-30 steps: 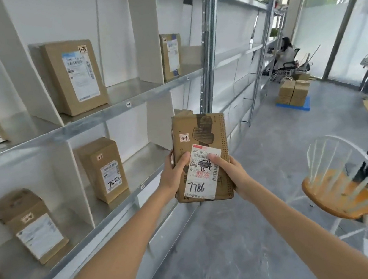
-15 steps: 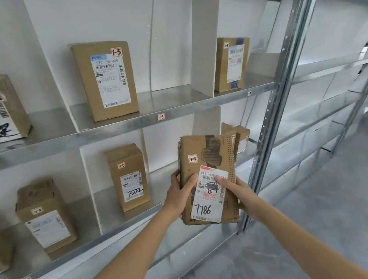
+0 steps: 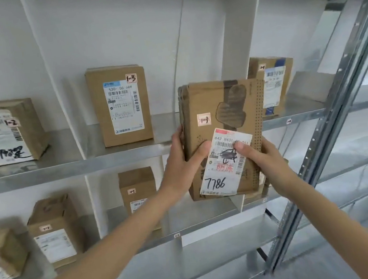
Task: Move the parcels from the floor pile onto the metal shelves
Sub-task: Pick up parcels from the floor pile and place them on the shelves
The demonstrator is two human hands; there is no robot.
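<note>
I hold a flat brown cardboard parcel upright in both hands, in front of the metal shelves. It carries a white label with "7786" handwritten on it and a small pink tag. My left hand grips its left edge, thumb on the front. My right hand grips the lower right edge, thumb on the label. The parcel's top reaches above the middle shelf's front lip, beside the parcel tagged 1-3.
White dividers split the shelves into bays. Parcels stand in the bays: one tagged 1-2 at left, another behind my parcel, several on the lower shelf. A steel upright runs diagonally at right.
The parcel has risen from lower-shelf height to middle-shelf height. My view has turned from the room to face the shelves and moved closer.
</note>
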